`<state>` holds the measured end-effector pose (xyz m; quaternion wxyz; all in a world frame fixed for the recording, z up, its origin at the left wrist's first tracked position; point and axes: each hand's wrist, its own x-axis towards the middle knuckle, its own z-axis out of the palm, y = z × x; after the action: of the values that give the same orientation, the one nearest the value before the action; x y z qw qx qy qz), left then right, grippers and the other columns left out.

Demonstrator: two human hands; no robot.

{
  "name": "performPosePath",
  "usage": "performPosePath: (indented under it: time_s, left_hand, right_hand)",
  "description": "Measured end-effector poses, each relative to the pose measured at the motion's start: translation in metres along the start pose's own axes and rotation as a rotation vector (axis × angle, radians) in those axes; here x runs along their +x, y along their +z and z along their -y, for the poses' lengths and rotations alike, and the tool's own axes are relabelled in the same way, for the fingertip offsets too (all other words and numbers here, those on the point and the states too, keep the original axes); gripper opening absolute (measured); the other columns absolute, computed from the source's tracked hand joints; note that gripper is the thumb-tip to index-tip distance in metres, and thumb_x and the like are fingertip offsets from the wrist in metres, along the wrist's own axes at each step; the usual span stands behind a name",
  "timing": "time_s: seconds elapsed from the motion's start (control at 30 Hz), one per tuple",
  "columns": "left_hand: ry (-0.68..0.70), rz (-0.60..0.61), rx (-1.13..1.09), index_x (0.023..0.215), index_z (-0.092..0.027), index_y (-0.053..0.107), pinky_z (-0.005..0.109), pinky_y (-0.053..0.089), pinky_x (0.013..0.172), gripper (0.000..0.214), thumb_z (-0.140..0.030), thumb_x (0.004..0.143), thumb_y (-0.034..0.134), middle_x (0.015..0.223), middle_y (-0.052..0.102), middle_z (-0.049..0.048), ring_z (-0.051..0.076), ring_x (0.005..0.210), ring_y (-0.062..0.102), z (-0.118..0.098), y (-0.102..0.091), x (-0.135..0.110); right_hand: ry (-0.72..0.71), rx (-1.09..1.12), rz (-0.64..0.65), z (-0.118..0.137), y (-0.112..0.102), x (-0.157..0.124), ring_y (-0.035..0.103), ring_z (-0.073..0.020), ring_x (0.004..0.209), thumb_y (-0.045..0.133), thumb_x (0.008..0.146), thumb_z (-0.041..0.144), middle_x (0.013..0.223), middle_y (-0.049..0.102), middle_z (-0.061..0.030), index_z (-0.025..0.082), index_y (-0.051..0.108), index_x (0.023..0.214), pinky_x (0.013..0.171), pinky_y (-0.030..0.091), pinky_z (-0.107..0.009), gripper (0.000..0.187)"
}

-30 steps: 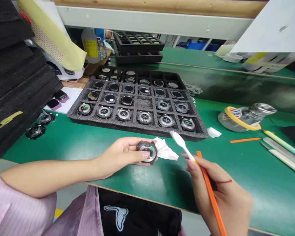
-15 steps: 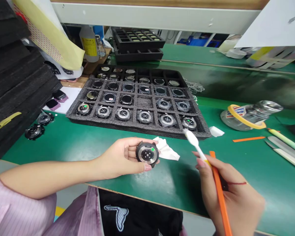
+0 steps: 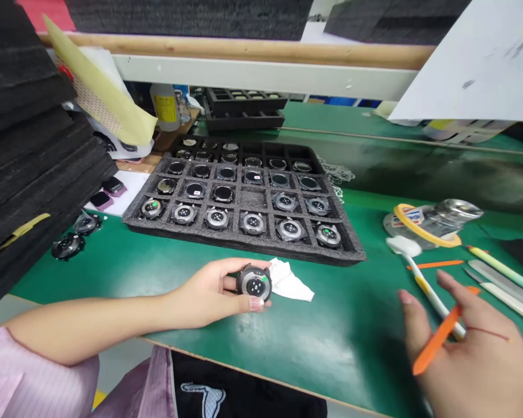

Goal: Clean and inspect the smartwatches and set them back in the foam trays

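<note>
The right hand [image 3: 466, 348] has swung right, away from the watch [image 3: 253, 284], taking the brush [image 3: 422, 284] and orange stick [image 3: 438, 339] toward the jar [image 3: 436, 217]. Its blurred fingers look spread, and I cannot tell how firmly they grip. The left hand [image 3: 209, 290] stays clamped on the watch beside the cloth [image 3: 290, 283], so brushing seems paused.

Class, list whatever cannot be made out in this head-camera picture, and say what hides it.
All in the head view:
1. The right hand is motion-blurred and cut off by the lower edge; its grip on the orange stick and white brush is unclear.
2. The watch case in the left hand: its other face is turned away, and the thumb covers its lower rim.
3. The bottle label is too small to read.
</note>
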<state>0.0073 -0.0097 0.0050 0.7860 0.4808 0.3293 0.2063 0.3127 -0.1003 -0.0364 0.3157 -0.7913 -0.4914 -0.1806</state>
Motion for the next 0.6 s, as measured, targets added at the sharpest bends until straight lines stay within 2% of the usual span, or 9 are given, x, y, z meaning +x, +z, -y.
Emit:
performPosePath:
  time_s: [0.07,0.13,0.2,0.3,0.37,0.43,0.5,0.6]
  left_hand:
    - [0.007,-0.012,0.032,0.133,-0.017,0.058,0.031,0.058,0.092,0.054,-0.014,0.083,0.075,0.106,0.073,0.0056,0.016,0.094,0.075,0.0,-0.002,0.002]
    - [0.034,-0.057,0.075,0.135,-0.018,0.054,0.032,0.06,0.086,0.058,-0.015,0.082,0.076,0.102,0.072,0.0041,0.015,0.088,0.075,-0.004,-0.005,0.006]
    - [0.074,-0.12,0.154,0.128,-0.017,0.054,0.033,0.061,0.081,0.056,-0.018,0.078,0.08,0.099,0.072,0.0035,0.016,0.084,0.074,-0.013,-0.011,0.013]
    - [0.17,-0.168,0.335,0.113,-0.016,0.058,0.03,0.059,0.072,0.041,-0.026,0.08,0.079,0.098,0.072,0.0051,0.018,0.083,0.073,-0.039,-0.025,0.031]
    - [0.267,-0.209,0.546,0.119,-0.017,0.061,0.028,0.057,0.069,0.032,-0.029,0.09,0.068,0.099,0.072,0.0055,0.017,0.082,0.071,-0.058,-0.038,0.047]
    - [0.358,-0.325,0.839,0.126,-0.019,0.062,0.028,0.056,0.069,0.033,-0.03,0.094,0.06,0.097,0.072,0.0035,0.016,0.076,0.069,-0.073,-0.051,0.066]
    - [0.39,-0.402,0.944,0.129,-0.017,0.06,0.029,0.055,0.072,0.036,-0.029,0.095,0.059,0.092,0.071,0.0033,0.016,0.075,0.067,-0.083,-0.064,0.085]
    - [0.411,-0.376,1.064,0.117,-0.015,0.068,0.03,0.055,0.079,0.026,-0.028,0.097,0.056,0.09,0.071,0.0041,0.018,0.079,0.068,-0.09,-0.076,0.108]
  right_hand:
    - [-0.11,0.181,-0.036,0.028,-0.003,-0.012,0.071,-0.0389,0.111,0.057,0.096,0.053,0.122,0.072,-0.0172,0.017,0.065,0.137,0.091,0.058,-0.056,0.054]
    - [-0.221,0.371,0.028,0.049,-0.004,-0.025,0.069,-0.0329,0.117,0.061,0.098,0.039,0.125,0.071,-0.0152,0.017,0.064,0.134,0.1,0.055,-0.05,0.042]
    - [-0.312,0.467,0.105,0.057,-0.001,-0.034,0.067,-0.0289,0.121,0.062,0.097,0.03,0.127,0.071,-0.0129,0.019,0.065,0.13,0.103,0.054,-0.044,0.035]
    - [-0.344,0.496,0.143,0.051,0.005,-0.038,0.068,-0.0249,0.12,0.063,0.097,0.026,0.124,0.072,-0.0092,0.021,0.065,0.128,0.104,0.054,-0.037,0.032]
    - [-0.315,0.498,0.146,0.043,0.008,-0.037,0.07,-0.0227,0.115,0.062,0.097,0.026,0.122,0.073,-0.0074,0.022,0.066,0.127,0.102,0.055,-0.034,0.031]
    - [-0.3,0.501,0.155,0.038,0.01,-0.035,0.073,-0.022,0.11,0.062,0.097,0.028,0.121,0.074,-0.0065,0.023,0.068,0.125,0.099,0.057,-0.033,0.029]
    - [-0.296,0.502,0.174,0.036,0.011,-0.035,0.074,-0.0228,0.109,0.061,0.097,0.028,0.12,0.075,-0.006,0.025,0.068,0.123,0.098,0.059,-0.034,0.027]
    - [-0.287,0.505,0.196,0.036,0.012,-0.036,0.074,-0.0248,0.109,0.06,0.097,0.028,0.12,0.075,-0.0063,0.027,0.067,0.124,0.096,0.061,-0.038,0.027]
